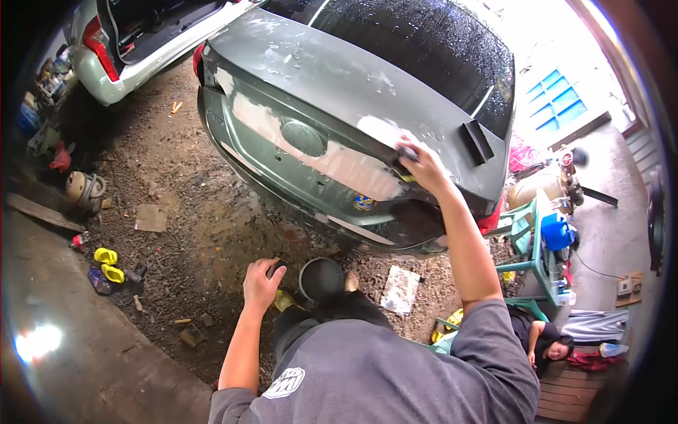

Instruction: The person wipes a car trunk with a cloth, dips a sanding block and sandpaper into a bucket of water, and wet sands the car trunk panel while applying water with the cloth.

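A grey-green car trunk fills the upper middle, with pale filler patches along its rear face. My right hand is closed round a dark block at the trunk's upper rear edge, beside a white patch. Over the ground, left of a dark round bucket, my left hand grips a small dark object. A black angled piece rests on the trunk lid at the right.
A white car stands open at upper left. Yellow shoes lie on the ground at left. At right are a green chair, a compressor and another person. A flat slab lies near the bucket.
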